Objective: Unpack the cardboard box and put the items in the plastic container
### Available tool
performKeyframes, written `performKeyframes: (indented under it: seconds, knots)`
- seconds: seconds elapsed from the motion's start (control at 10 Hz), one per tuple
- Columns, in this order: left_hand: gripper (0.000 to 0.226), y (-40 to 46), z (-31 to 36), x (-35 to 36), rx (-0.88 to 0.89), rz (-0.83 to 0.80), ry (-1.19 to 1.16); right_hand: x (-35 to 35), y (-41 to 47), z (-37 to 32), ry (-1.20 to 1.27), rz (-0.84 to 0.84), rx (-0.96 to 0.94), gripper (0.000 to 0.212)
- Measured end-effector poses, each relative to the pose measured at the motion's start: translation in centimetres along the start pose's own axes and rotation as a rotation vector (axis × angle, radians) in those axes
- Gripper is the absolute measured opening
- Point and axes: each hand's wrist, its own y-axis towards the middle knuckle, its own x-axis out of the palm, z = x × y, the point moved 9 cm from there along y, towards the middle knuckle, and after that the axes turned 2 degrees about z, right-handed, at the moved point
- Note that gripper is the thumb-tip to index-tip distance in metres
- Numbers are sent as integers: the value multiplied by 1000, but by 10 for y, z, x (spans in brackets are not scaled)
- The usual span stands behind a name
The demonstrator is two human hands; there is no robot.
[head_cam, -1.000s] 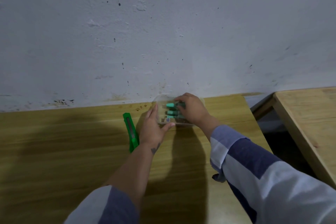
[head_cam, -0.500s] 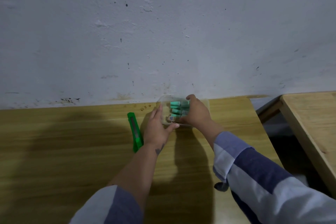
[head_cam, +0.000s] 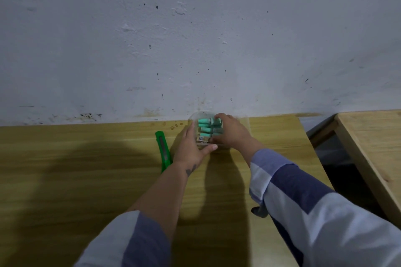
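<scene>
A clear plastic container (head_cam: 195,116) stands at the far edge of the wooden table (head_cam: 86,169), against the wall. Several teal-capped items (head_cam: 205,125) lie inside it, along with a small label bearing a square code. My left hand (head_cam: 189,147) rests against the container's left side with straight fingers, its thumb lying along the front wall. My right hand (head_cam: 232,134) reaches in from the right, its fingers curled over the teal items. No cardboard box is in view.
A green utility knife (head_cam: 163,149) lies on the table just left of my left wrist. A second wooden table (head_cam: 373,147) stands to the right across a dark gap (head_cam: 332,158). The stained white wall (head_cam: 195,39) rises right behind the container.
Both hands stay at the container. My right hand's fingers have shifted slightly over the teal items. The view has drifted a little.
</scene>
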Motion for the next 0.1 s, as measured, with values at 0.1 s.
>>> performKeyframes:
  seconds: [0.1]
  knots:
    - [98,-9,8,-13,-2,-4,29,-8,-16,-6,-12,27,-8,70]
